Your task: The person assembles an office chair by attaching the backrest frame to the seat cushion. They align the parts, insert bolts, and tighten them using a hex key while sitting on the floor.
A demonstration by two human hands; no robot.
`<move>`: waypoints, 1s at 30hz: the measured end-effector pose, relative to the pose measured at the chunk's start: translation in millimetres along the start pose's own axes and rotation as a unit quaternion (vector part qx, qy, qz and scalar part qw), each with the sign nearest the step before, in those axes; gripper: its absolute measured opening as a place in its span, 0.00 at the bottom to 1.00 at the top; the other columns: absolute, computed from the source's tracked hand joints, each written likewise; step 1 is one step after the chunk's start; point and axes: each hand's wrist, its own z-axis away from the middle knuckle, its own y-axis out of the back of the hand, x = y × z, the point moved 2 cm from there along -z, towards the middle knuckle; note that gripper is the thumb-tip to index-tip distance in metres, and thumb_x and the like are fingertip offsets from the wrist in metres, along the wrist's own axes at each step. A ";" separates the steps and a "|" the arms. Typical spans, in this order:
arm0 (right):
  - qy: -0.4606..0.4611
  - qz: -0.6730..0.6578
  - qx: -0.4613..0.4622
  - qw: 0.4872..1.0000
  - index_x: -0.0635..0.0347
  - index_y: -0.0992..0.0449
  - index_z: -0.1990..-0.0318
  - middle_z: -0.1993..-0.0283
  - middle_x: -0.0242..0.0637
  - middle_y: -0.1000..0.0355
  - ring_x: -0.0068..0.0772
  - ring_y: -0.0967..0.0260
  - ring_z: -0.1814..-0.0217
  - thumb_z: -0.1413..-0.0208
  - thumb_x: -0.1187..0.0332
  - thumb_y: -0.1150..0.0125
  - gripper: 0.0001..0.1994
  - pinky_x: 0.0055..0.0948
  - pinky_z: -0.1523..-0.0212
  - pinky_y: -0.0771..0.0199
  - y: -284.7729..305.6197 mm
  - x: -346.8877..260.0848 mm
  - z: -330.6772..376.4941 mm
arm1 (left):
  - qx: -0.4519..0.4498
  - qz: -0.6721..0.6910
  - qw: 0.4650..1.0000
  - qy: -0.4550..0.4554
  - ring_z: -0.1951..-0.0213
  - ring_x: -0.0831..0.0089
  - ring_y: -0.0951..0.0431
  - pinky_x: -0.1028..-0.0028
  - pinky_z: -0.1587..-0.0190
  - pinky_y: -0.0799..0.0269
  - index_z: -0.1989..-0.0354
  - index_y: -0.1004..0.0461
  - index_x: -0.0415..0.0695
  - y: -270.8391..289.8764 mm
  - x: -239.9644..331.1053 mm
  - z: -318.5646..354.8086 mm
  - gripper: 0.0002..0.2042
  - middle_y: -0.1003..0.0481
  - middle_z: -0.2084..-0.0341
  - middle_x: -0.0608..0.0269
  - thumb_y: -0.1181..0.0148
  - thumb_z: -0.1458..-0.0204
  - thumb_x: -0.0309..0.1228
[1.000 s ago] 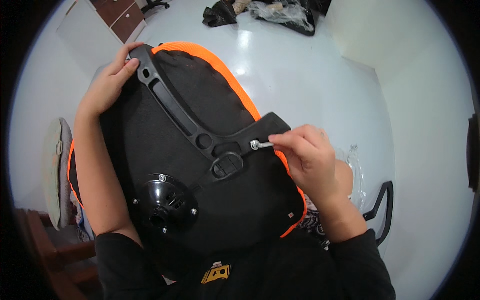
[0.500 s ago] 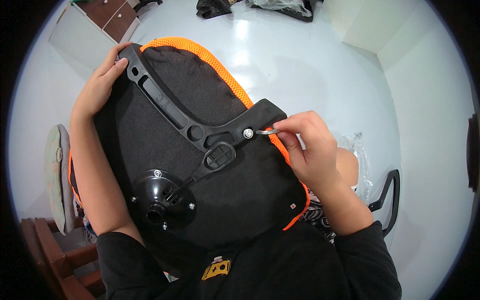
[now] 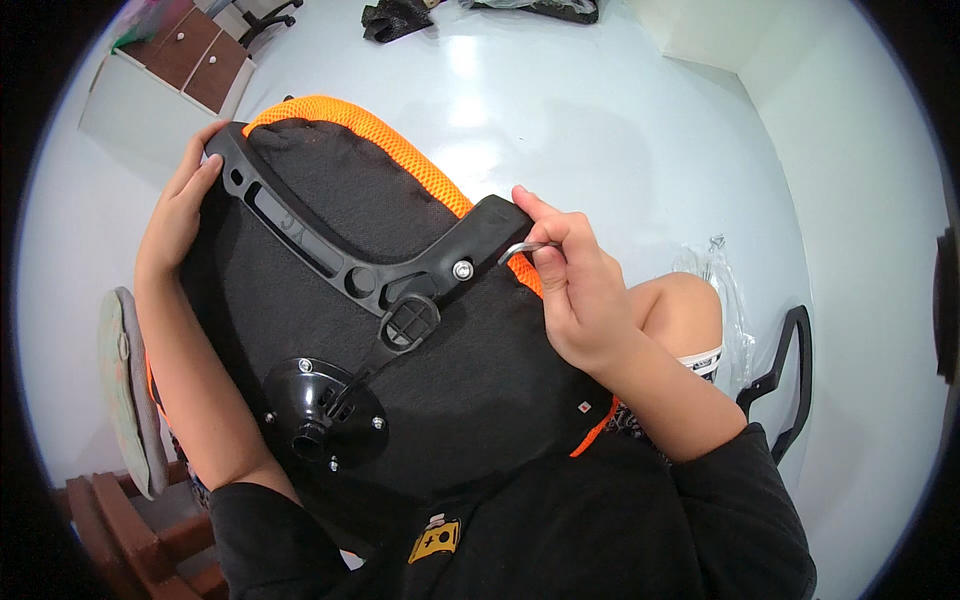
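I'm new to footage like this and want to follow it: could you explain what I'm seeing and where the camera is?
There is no robot here, just a person's two bare hands. A wide fisheye camera on their head looks down, so straight edges bend near the rim.

In front of the person is a black padded piece with orange edging, apparently the underside of a chair seat. On it are a round black plate with bolts around its rim, a black paddle-ended lever and a black curved arm.

The left hand grips the arm's far end. The right hand holds a bent metal key near, but apart from, the arm's silver bolt.
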 end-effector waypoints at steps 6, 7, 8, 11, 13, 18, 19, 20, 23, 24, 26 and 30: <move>-0.010 -0.006 0.010 1.000 0.62 0.36 0.59 0.44 0.57 0.34 0.54 0.38 0.38 0.39 0.74 0.53 0.04 0.38 0.43 0.35 -1.5 -0.1 1.7 | 0.008 -0.010 1.000 0.006 0.48 0.73 0.34 0.77 0.42 0.46 0.40 0.38 0.46 0.0 2.5 1.3 0.21 0.32 0.51 0.59 0.58 0.42 0.38; -0.008 -0.003 0.009 1.000 0.62 0.36 0.59 0.44 0.57 0.34 0.51 0.37 0.41 0.39 0.75 0.53 0.03 0.36 0.45 0.34 -0.8 0.5 1.5 | 0.008 -0.012 1.000 0.009 0.48 0.73 0.34 0.77 0.42 0.47 0.40 0.38 0.46 0.1 1.5 0.4 0.21 0.32 0.51 0.59 0.58 0.42 0.38; -0.006 -0.001 0.008 1.000 0.62 0.36 0.59 0.44 0.58 0.35 0.49 0.35 0.43 0.39 0.75 0.53 0.03 0.34 0.47 0.34 -0.9 0.8 1.2 | 0.008 -0.016 1.000 0.002 0.48 0.73 0.34 0.76 0.42 0.46 0.40 0.38 0.47 0.1 1.8 1.1 0.21 0.32 0.50 0.59 0.58 0.42 0.38; 0.036 0.060 0.005 0.998 0.63 0.33 0.61 0.46 0.55 0.33 0.36 0.30 0.53 0.42 0.78 0.52 0.03 0.25 0.56 0.32 4.1 -4.3 -5.4 | 0.006 -0.013 1.000 -0.011 0.47 0.73 0.34 0.76 0.42 0.45 0.41 0.38 0.48 1.4 -1.5 2.3 0.21 0.32 0.50 0.60 0.57 0.41 0.39; 0.082 0.139 0.002 0.987 0.62 0.29 0.63 0.51 0.47 0.31 0.34 0.31 0.56 0.46 0.79 0.46 0.04 0.25 0.59 0.32 10.3 -16.7 -12.2 | 0.002 0.004 1.000 -0.009 0.47 0.73 0.34 0.76 0.43 0.44 0.41 0.37 0.48 5.8 -12.7 1.1 0.21 0.31 0.50 0.60 0.57 0.41 0.39; 0.099 0.145 -0.027 0.984 0.57 0.23 0.67 0.67 0.34 0.34 0.33 0.36 0.63 0.58 0.80 0.36 0.09 0.28 0.63 0.36 13.0 -29.7 -17.3 | 0.011 -0.050 0.999 -0.011 0.47 0.70 0.33 0.73 0.43 0.43 0.41 0.37 0.49 3.7 -8.7 0.3 0.21 0.30 0.51 0.58 0.57 0.41 0.42; 0.106 0.149 -0.024 0.983 0.56 0.23 0.67 0.67 0.33 0.33 0.35 0.36 0.63 0.59 0.78 0.35 0.09 0.30 0.62 0.37 10.7 -29.3 -17.6 | 0.011 -0.058 0.998 -0.003 0.47 0.71 0.33 0.74 0.42 0.43 0.41 0.38 0.47 5.2 -8.6 2.1 0.21 0.31 0.51 0.59 0.57 0.41 0.40; 0.110 0.157 -0.018 0.981 0.54 0.23 0.67 0.68 0.33 0.33 0.36 0.36 0.64 0.59 0.76 0.34 0.10 0.32 0.61 0.38 10.0 -28.9 -17.4 | 0.008 -0.064 0.998 0.001 0.47 0.71 0.33 0.75 0.42 0.44 0.40 0.39 0.46 4.5 -6.9 1.6 0.21 0.31 0.51 0.60 0.57 0.40 0.39; 0.103 0.168 -0.025 0.980 0.53 0.23 0.67 0.68 0.32 0.33 0.36 0.36 0.64 0.60 0.76 0.34 0.10 0.32 0.61 0.39 10.0 -26.1 -18.1 | 0.007 -0.092 0.996 0.009 0.49 0.71 0.32 0.74 0.43 0.42 0.40 0.39 0.47 5.2 -7.3 0.9 0.21 0.31 0.51 0.59 0.57 0.41 0.39; 0.105 0.172 -0.029 0.979 0.53 0.23 0.67 0.68 0.31 0.33 0.35 0.36 0.63 0.60 0.76 0.34 0.10 0.32 0.61 0.39 9.8 -25.2 -18.6 | 0.008 -0.094 0.995 0.012 0.49 0.71 0.32 0.74 0.44 0.42 0.40 0.39 0.47 5.1 -6.5 2.0 0.21 0.30 0.52 0.59 0.57 0.41 0.39; 0.108 0.182 -0.036 0.977 0.52 0.22 0.67 0.68 0.30 0.32 0.35 0.36 0.63 0.59 0.76 0.34 0.10 0.32 0.61 0.39 10.4 -24.9 -19.9 | 0.009 -0.096 0.995 0.016 0.50 0.71 0.32 0.73 0.44 0.41 0.40 0.39 0.48 5.2 -3.6 3.3 0.21 0.30 0.53 0.59 0.57 0.41 0.39; 0.115 0.199 -0.035 0.972 0.51 0.22 0.68 0.68 0.29 0.32 0.33 0.35 0.63 0.59 0.75 0.35 0.09 0.32 0.60 0.39 10.9 -26.0 -21.1 | 0.016 -0.114 0.993 0.007 0.51 0.71 0.32 0.73 0.45 0.41 0.40 0.40 0.49 3.8 -0.4 3.6 0.21 0.30 0.54 0.59 0.57 0.41 0.41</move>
